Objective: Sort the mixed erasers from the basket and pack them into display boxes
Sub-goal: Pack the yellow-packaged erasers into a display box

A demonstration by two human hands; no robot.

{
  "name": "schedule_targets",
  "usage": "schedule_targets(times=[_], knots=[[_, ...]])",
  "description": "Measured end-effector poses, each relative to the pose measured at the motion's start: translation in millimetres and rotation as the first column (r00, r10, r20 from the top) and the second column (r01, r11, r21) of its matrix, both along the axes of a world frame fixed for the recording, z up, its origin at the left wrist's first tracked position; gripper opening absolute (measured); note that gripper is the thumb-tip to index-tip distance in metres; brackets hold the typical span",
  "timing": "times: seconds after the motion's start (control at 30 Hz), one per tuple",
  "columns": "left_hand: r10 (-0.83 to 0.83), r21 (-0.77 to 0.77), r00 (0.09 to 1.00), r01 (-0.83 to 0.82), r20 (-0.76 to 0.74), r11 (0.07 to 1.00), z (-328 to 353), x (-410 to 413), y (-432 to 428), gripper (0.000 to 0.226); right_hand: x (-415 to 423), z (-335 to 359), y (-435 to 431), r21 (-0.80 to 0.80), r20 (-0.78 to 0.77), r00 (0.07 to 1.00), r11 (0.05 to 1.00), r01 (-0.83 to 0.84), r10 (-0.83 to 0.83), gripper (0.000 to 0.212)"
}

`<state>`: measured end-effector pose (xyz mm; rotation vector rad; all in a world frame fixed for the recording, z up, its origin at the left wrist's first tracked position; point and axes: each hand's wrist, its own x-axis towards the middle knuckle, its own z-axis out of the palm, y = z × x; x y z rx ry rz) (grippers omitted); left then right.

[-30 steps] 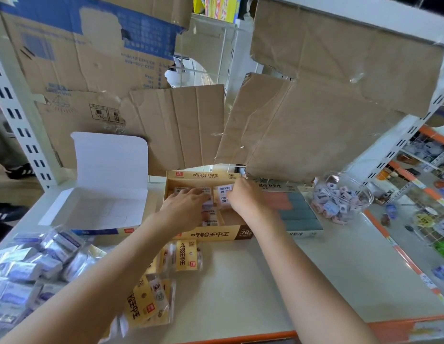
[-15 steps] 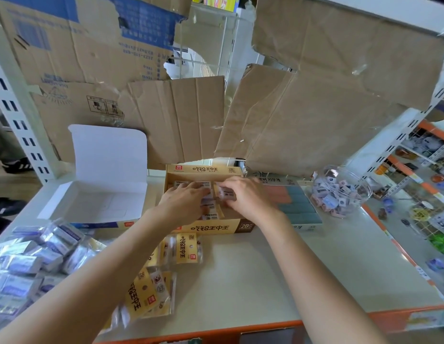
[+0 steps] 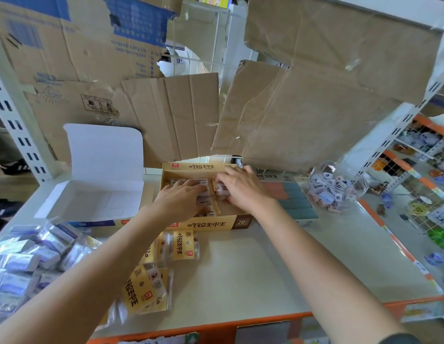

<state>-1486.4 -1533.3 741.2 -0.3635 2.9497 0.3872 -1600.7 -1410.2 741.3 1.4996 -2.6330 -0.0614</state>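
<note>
Head view: a tan cardboard display box [image 3: 206, 224] with dark lettering sits open in the middle of the white tabletop [image 3: 265, 269], and both hands reach into it. The left hand [image 3: 181, 199] lies palm down, its fingers straight and close together, resting on the white-labelled wrapped erasers [image 3: 206, 203] packed in the box's left half. The right hand [image 3: 243, 189], at three o'clock from the left one, curls its thumb and fingers onto one clear-wrapped eraser [image 3: 221, 189] near the middle of the box, right against the packed ones.

Taking the tan box as the centre of the dial:
- At nine o'clock stands a white cardboard box [image 3: 101, 155] with its lid raised.
- At three o'clock, just beside it, lies a flat box of pink and teal block erasers [image 3: 295, 199].
- Farther out at three o'clock is a clear round plastic tub [image 3: 337, 187] filled with small mixed erasers.
- At six o'clock, loose yellow-sleeved eraser packs [image 3: 182, 248] lie near the front wall, with more toward seven o'clock.
- At eight o'clock is a pile of blue-and-white wrapped erasers [image 3: 29, 256].
- At twelve o'clock, brown cardboard sheets [image 3: 171, 115] stand behind.
</note>
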Motion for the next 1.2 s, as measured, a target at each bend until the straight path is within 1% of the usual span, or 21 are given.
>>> schedule_targets(times=[0.17, 0.27, 0.43, 0.67, 0.73, 0.8, 0.9, 0.97, 1.0, 1.1, 1.13, 1.2], knots=[[-0.007, 0.009, 1.000, 0.007, -0.004, 1.000, -0.3, 0.6, -0.8, 0.055, -5.9, 2.6, 4.6, -0.022, 0.085, 0.996, 1.000, -0.023, 0.025, 0.044], [-0.004, 0.013, 1.000, 0.004, -0.001, 1.000, -0.4, 0.5, -1.5, 0.055, -5.9, 1.5, 3.2, -0.011, 0.061, 0.998, 0.999, -0.032, 0.033, 0.041], [0.000, 0.015, 1.000, 0.000, -0.010, 1.000, -0.4, 0.8, -1.1, 0.055, -3.7, -0.5, 1.8, 0.007, 0.054, 0.998, 1.000, -0.028, 0.027, 0.043], [0.003, 0.013, 1.000, -0.003, -0.024, 1.000, -0.4, 0.4, -0.9, 0.053, -1.5, -5.8, -1.6, -0.058, 0.025, 1.000, 0.998, 0.001, 0.001, 0.030], [0.003, 0.016, 1.000, -0.003, -0.023, 1.000, -0.5, 0.9, -1.3, 0.053, -3.7, -6.2, -0.7, -0.082, 0.064, 0.998, 0.996, -0.014, 0.019, 0.032], [-0.005, 0.022, 1.000, 0.006, -0.013, 1.000, 0.1, 0.9, -1.5, 0.053, -7.6, -5.1, 2.3, -0.146, 0.164, 0.986, 0.989, -0.015, 0.039, 0.036], [-0.025, 0.033, 0.999, 0.024, 0.029, 0.999, 3.0, -0.4, -0.1, 0.060, -12.4, -3.2, 8.6, -0.248, 0.272, 0.962, 0.968, 0.046, 0.023, 0.037], [-0.019, 0.027, 1.000, 0.018, 0.017, 0.999, 3.1, -1.7, 0.1, 0.065, -13.0, -2.5, 10.3, -0.235, 0.266, 0.964, 0.969, 0.070, -0.005, 0.035], [-0.014, 0.022, 1.000, 0.015, -0.012, 1.000, 1.9, -2.5, -0.5, 0.063, -12.7, -2.0, 10.3, -0.217, 0.252, 0.968, 0.974, 0.073, -0.016, 0.035], [-0.022, 0.026, 0.994, 0.025, -0.103, 0.999, -2.7, -4.6, -3.7, 0.046, -11.8, -0.7, 8.8, -0.163, 0.187, 0.982, 0.985, 0.051, -0.020, 0.035], [-0.029, 0.027, 0.993, 0.032, -0.113, 0.999, -3.2, -4.9, -4.2, 0.041, -11.7, -0.2, 8.2, -0.148, 0.160, 0.987, 0.988, 0.038, -0.014, 0.036], [-0.040, 0.020, 0.993, 0.042, -0.107, 0.999, -4.1, -4.9, -5.0, 0.040, -11.2, 0.1, 6.4, -0.123, 0.120, 0.993, 0.992, 0.020, -0.005, 0.038]])
